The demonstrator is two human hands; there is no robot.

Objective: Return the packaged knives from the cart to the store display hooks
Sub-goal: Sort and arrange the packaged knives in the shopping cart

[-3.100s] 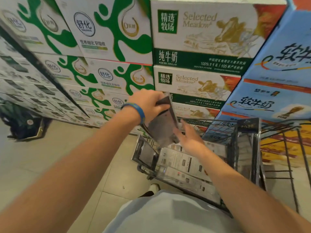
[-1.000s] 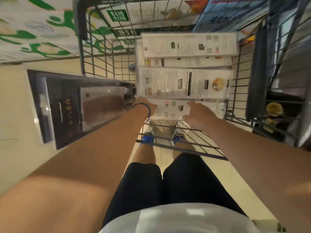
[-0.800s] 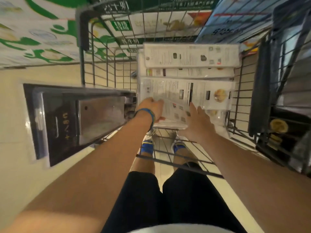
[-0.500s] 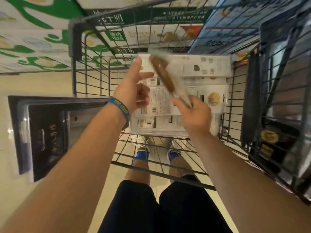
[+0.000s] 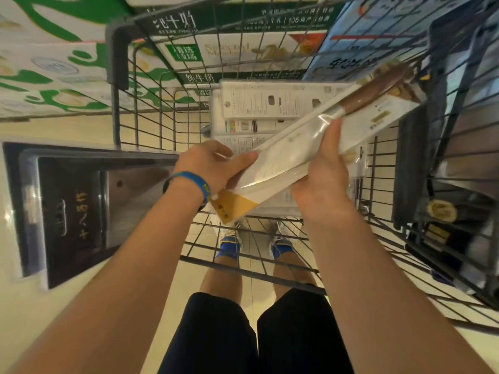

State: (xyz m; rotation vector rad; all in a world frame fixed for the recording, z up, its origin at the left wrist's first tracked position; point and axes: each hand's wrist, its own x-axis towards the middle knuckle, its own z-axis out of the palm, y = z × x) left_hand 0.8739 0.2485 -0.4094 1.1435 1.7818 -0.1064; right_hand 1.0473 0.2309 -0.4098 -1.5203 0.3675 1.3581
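both hands are gripping one packaged knife (image 5: pixel 318 147) above the wire cart (image 5: pixel 167 125), the left hand (image 5: pixel 213 168) pinching its lower end near the yellow corner and the right hand (image 5: pixel 324 171) cupping its underside with the thumb pressing on the clear front. more white packages (image 5: pixel 272 103) are lying flat in the cart below the held one, and a dark boxed cleaver (image 5: pixel 81 209) is sitting just left of the cart, possibly leaning on its side wall.
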